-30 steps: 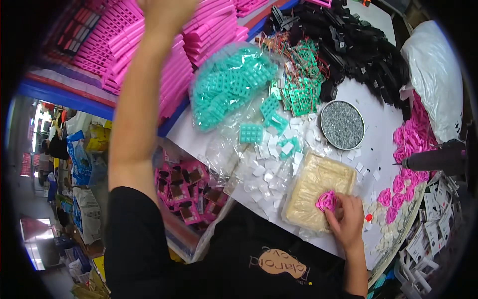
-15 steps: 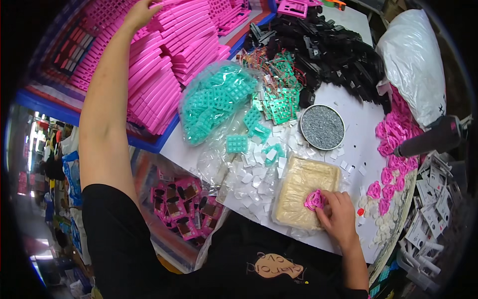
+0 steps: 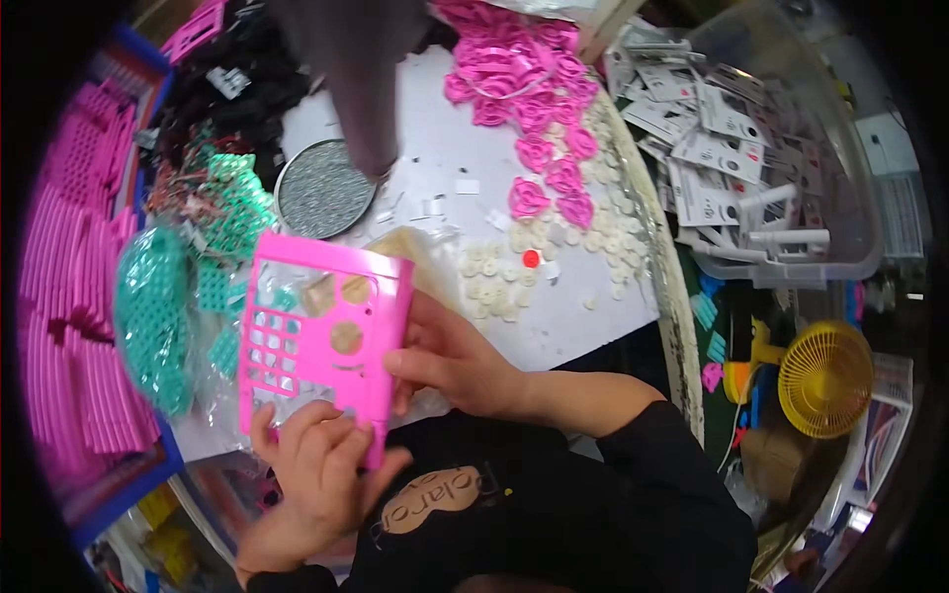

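**Pink housing panel (image 3: 314, 358) positioned between both hands**

Left: stacked pink housings (image 3: 59, 272); adjacent, a clear bag of teal keypads (image 3: 153, 326). Centre: left hand (image 3: 321, 465), fingers bent at the panel's lower edge; firmness of grip cannot be determined. Right hand (image 3: 445, 356) pinches the panel's right edge, thumb on the visible face. Right: loose pink rosette-shaped parts (image 3: 529, 198), a clear bin (image 3: 855, 232) containing white panels (image 3: 727, 158), a yellow fan (image 3: 825, 381).

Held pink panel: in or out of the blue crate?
Out: right hand holds pink panel with a gap to blue crate.
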{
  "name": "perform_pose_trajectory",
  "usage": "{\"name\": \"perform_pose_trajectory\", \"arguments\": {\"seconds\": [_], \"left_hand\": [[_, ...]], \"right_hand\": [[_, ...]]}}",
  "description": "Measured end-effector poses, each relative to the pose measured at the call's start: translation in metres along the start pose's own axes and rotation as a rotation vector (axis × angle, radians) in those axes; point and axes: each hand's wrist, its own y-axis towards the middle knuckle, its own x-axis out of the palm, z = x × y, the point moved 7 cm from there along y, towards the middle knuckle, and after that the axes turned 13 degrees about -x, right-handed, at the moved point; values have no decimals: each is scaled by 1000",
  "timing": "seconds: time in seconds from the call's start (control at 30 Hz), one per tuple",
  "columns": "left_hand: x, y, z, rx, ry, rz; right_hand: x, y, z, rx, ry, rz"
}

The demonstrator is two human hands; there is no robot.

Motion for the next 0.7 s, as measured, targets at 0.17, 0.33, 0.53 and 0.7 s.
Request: {"name": "perform_pose_trajectory", "arguments": {"seconds": [0.17, 0.33, 0.53, 0.7], "left_hand": [[20, -11, -44, -485, -717, 361], [74, -16, -58, -922, -1621, -144], [70, -6, -60, -991, -1582, -111], [67, 2, -57, -931, -1577, -52]], "right_hand": [[-13, -17, -14, -105, -32, -68], [-70, 6, -79, 81, -792, -385], [-306, 63, -293, -464, -2189, 763], [-350, 85, -310, -220, -2256, 1003]]}}
